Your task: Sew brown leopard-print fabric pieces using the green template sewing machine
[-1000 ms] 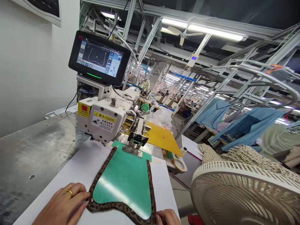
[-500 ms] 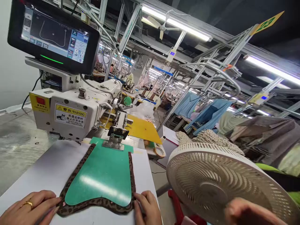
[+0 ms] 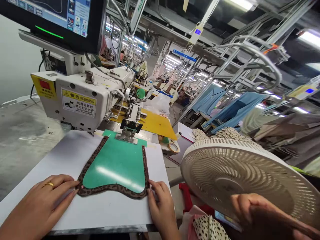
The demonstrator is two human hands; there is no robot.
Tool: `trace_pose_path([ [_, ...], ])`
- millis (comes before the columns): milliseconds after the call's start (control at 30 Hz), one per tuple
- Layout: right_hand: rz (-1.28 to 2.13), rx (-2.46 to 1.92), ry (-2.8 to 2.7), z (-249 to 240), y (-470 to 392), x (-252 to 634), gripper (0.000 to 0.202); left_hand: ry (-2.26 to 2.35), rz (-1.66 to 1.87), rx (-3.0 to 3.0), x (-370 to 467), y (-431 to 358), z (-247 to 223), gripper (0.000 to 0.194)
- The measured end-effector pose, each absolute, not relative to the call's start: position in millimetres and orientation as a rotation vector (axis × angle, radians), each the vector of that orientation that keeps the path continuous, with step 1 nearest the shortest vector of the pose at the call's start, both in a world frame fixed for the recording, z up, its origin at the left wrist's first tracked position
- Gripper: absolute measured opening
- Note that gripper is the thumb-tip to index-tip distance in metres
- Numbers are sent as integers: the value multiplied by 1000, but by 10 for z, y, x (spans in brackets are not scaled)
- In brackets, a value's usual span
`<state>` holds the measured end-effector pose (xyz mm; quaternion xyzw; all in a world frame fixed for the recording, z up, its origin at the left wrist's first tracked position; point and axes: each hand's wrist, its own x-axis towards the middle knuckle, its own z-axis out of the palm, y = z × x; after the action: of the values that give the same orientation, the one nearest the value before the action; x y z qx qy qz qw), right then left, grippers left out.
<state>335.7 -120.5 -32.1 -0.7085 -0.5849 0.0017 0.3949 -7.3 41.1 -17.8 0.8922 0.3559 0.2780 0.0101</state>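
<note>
A leopard-print fabric piece (image 3: 93, 191) lies on the white board, its dark edge showing around a green template plate (image 3: 117, 166). A metal clamp bracket (image 3: 128, 135) is fastened at the plate's far end. My left hand (image 3: 47, 196), with a ring on one finger, pinches the fabric's near left corner between thumb and fingers. At the near right corner, my right hand (image 3: 161, 203) has thumb and fingertips closed on the fabric edge. The white sewing machine head (image 3: 77, 100) stands just beyond the board's left side.
The white board (image 3: 120, 213) ends at a dark front edge. A large fan (image 3: 225, 173) stands close on the right, with another person's hand (image 3: 252, 206) before it. Tape (image 3: 173, 146) lies beyond the board, near a yellow plate (image 3: 157, 123). A control screen (image 3: 62, 20) overhangs the machine.
The view has tilted downward, so the board's front edge and spotted cloth below now show. Both my hands stay at the fabric's corners. The other person's hand has come further into view.
</note>
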Motion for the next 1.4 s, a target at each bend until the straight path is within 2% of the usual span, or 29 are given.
trace_pose_path([
  [233,61,-1683,-1616,-202,-1264,3293,18,1033,859,2779,-16,321,-21,23],
  [367,60,-1665,-1694,-114,-1213,3099,23,979,785,2861,49,331,51,20],
  [433,57,-1663,-1732,-84,-1126,2982,24,904,757,2941,136,328,103,19],
  [533,44,-1662,-1753,-78,-959,2853,10,765,742,3023,342,296,174,15],
  [700,49,-1700,-1646,-117,-788,2811,14,822,595,2992,712,220,240,6],
  [967,75,-1708,-1592,-123,-767,2829,12,920,493,2804,967,265,286,18],
  [1100,68,-1712,-1581,-143,-761,2832,12,937,507,2713,1007,315,324,17],
  [1400,-24,-1646,-1619,-197,-791,2805,15,823,759,2923,940,81,88,21],
])
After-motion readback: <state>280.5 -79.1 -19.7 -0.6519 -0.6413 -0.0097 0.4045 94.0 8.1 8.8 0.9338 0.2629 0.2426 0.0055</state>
